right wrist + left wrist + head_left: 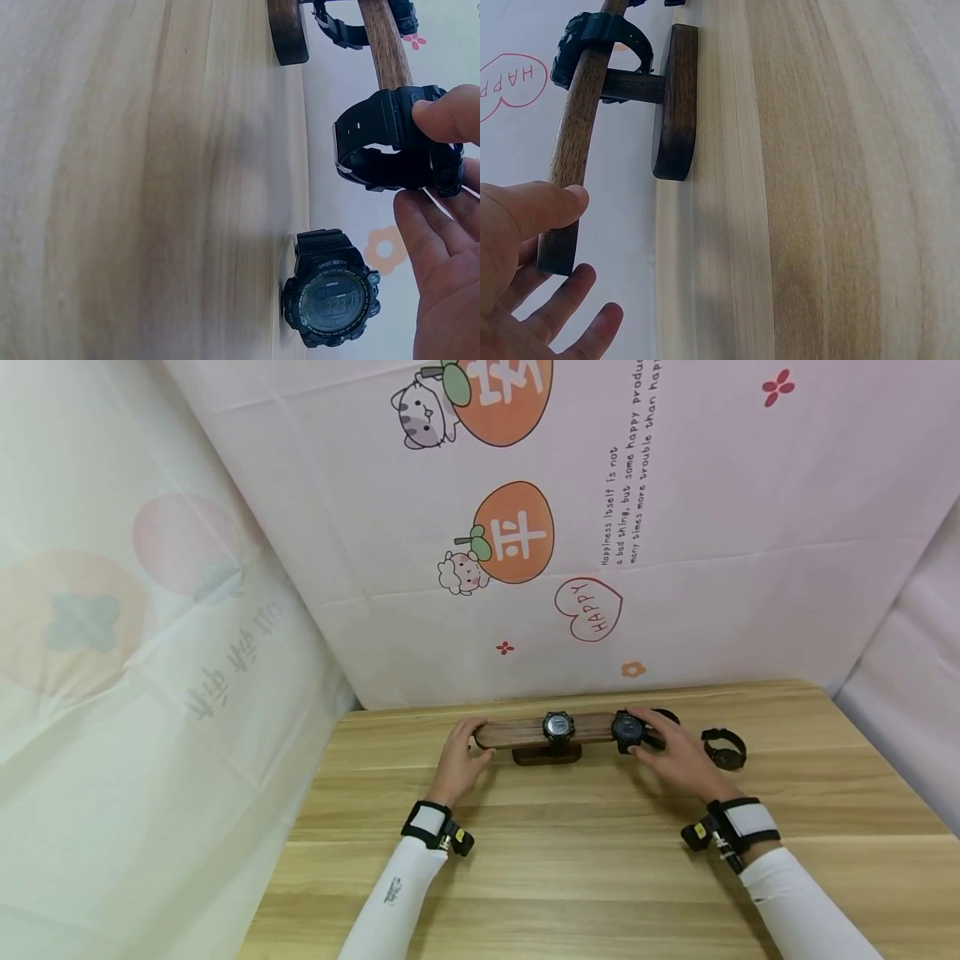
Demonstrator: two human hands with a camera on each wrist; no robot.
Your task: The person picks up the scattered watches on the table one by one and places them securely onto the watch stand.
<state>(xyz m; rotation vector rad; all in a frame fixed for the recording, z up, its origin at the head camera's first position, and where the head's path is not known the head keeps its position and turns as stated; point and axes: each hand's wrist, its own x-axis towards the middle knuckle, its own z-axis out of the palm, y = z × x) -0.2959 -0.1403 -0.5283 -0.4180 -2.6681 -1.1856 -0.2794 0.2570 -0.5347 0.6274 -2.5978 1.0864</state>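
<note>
A dark wooden watch stand has a long bar (513, 732) on a short foot (547, 755). My left hand (457, 764) grips the bar's left end, with the thumb on one face and fingers behind it in the left wrist view. A black watch (558, 727) with a pale dial hangs around the bar's middle. My right hand (677, 760) pinches a second black watch (371, 135) between thumb and fingers at the bar's right end. Its strap is closed in a loop, and the bar's tip meets it; how far the bar goes in is hidden.
A black digital sport watch (330, 300) lies on the wooden table (555, 860) near my right hand. To the right of that hand is a watch (725, 749); another (665, 716) is partly hidden behind it. A printed white cloth (420, 643) hangs behind the table.
</note>
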